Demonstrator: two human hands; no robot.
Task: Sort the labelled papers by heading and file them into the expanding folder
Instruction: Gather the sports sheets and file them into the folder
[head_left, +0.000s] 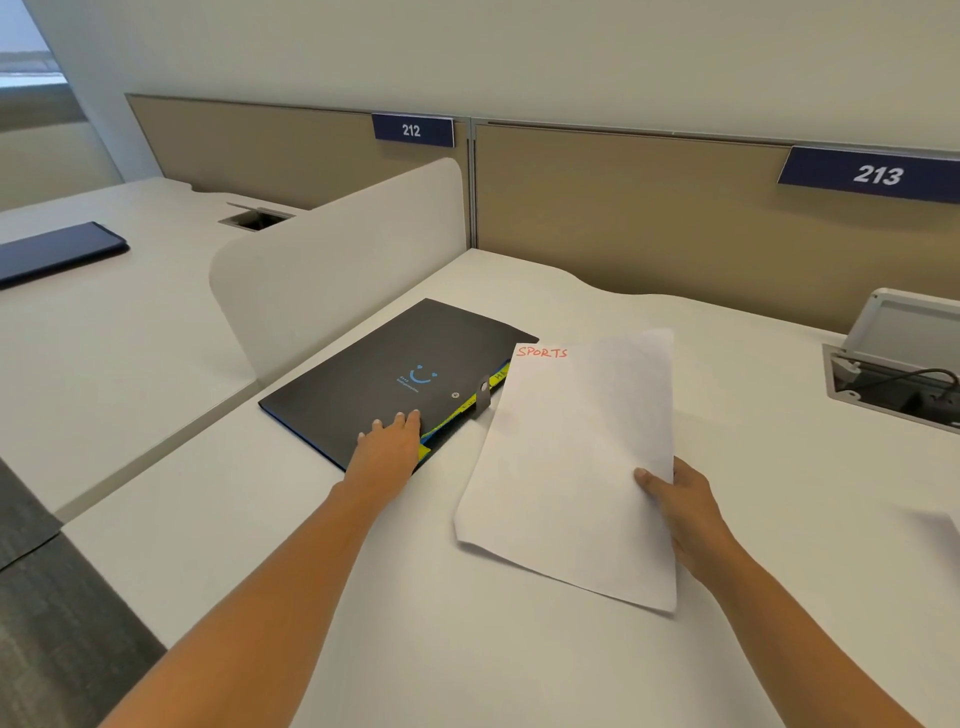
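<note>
A black expanding folder (384, 364) with a blue smile mark lies on the white desk (467, 649), its flap strap unfastened and yellow tabs showing along its right edge. My left hand (392, 441) rests on the folder's near corner with straight fingers. My right hand (675, 499) pinches the right edge of a white paper (566, 457) headed "SPORTS" in red. The sheet is held just above the desk, and its top left corner overlaps the folder's right edge.
A white curved divider (337, 260) stands left of the folder, tan partitions numbered 212 and 213 behind. An open cable box (893, 384) sits at the far right. The corner of another paper (945, 530) shows at the right edge. A dark flat object (57, 252) lies on the left desk.
</note>
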